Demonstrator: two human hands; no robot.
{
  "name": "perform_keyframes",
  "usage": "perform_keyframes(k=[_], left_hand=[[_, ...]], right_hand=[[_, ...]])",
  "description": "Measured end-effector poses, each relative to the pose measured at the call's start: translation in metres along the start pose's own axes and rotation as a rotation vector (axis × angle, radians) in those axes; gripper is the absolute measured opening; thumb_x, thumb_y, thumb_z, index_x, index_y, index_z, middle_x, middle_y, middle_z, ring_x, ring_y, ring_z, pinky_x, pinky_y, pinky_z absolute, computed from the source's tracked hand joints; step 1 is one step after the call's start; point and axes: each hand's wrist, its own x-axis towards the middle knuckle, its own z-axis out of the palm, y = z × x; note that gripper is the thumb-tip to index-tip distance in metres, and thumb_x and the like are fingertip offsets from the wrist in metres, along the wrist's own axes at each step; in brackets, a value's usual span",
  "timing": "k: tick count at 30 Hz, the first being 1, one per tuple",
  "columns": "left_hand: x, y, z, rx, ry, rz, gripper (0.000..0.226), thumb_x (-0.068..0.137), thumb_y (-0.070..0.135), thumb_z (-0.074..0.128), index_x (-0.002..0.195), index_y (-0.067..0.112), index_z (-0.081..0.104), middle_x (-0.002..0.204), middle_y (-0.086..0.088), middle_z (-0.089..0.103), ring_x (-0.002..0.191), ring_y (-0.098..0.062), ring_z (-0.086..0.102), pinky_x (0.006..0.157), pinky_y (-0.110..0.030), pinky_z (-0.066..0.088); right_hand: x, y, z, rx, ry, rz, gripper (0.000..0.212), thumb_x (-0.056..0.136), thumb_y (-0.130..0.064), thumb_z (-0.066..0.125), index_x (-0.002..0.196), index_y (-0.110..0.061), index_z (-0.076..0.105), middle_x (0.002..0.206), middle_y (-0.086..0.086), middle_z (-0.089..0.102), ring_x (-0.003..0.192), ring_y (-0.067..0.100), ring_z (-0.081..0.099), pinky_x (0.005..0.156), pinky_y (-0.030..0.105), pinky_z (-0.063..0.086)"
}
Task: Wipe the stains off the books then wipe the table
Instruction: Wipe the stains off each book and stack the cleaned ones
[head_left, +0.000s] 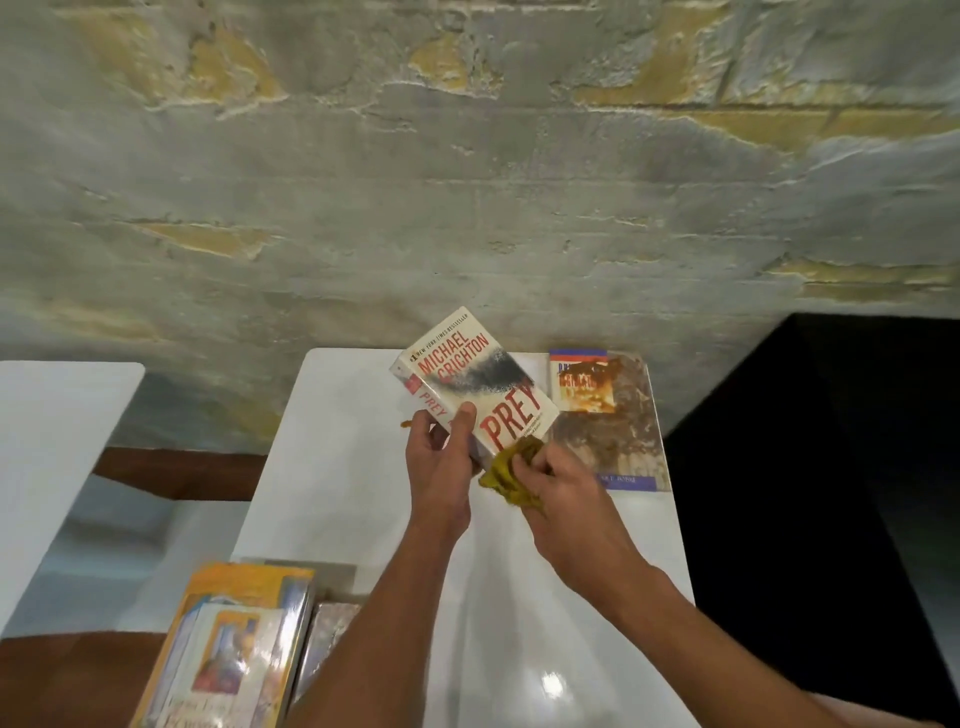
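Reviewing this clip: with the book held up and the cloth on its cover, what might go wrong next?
1. The left hand grips the Prey book only at its lower corner, so pressure from the yellow cloth in the right hand could twist it loose.
2. It might then drop onto the stained book beneath.

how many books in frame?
At least 5: Prey held in left hand; small one atop large stained one far right; two or more stacked near left, some possibly hidden.

Dim room, glare on table (550, 680), soft blur, wide-angle bending
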Motion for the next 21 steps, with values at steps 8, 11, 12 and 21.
perform_keyframes(k=[8, 11, 12, 21], left_hand=[[-0.033, 0.008, 0.011, 0.003, -0.036, 0.022, 0.032, 0.096, 0.025, 0.066, 0.126, 0.021, 0.056, 0.114, 0.0, 0.074, 0.093, -0.018, 0.075, 0.079, -0.045, 0.062], [-0.046, 0.014, 0.016, -0.059, -0.079, 0.027, 0.026, 0.1, 0.027, 0.059, 0.124, 0.018, 0.055, 0.117, -0.003, 0.073, 0.099, -0.019, 0.074, 0.075, -0.039, 0.061], [-0.049, 0.017, 0.019, -0.089, -0.091, 0.016, 0.025, 0.102, 0.03, 0.056, 0.123, 0.018, 0.054, 0.119, -0.005, 0.073, 0.101, -0.02, 0.073, 0.076, -0.039, 0.06], [-0.092, 0.041, 0.031, -0.437, -0.338, -0.189, 0.043, 0.103, 0.044, 0.041, 0.134, 0.02, 0.059, 0.123, -0.016, 0.07, 0.102, -0.031, 0.072, 0.078, -0.045, 0.062]], right_hand=[[-0.039, 0.005, -0.065, 0.107, 0.033, -0.006, 0.025, 0.092, -0.009, 0.065, 0.113, -0.02, 0.071, 0.099, -0.014, 0.052, 0.086, 0.008, 0.053, 0.068, 0.01, 0.046], [-0.042, 0.007, -0.09, 0.31, 0.141, 0.011, 0.024, 0.089, -0.007, 0.07, 0.101, -0.027, 0.075, 0.098, -0.012, 0.062, 0.091, 0.009, 0.062, 0.069, 0.01, 0.048], [-0.041, 0.006, -0.096, 0.403, 0.178, 0.048, 0.026, 0.089, -0.005, 0.069, 0.095, -0.029, 0.075, 0.096, -0.009, 0.067, 0.09, 0.012, 0.066, 0.07, 0.014, 0.051], [-0.035, -0.029, -0.122, 0.926, 0.206, 0.157, 0.018, 0.098, -0.016, 0.056, 0.113, -0.019, 0.066, 0.105, 0.007, 0.074, 0.099, 0.028, 0.071, 0.083, 0.057, 0.057]])
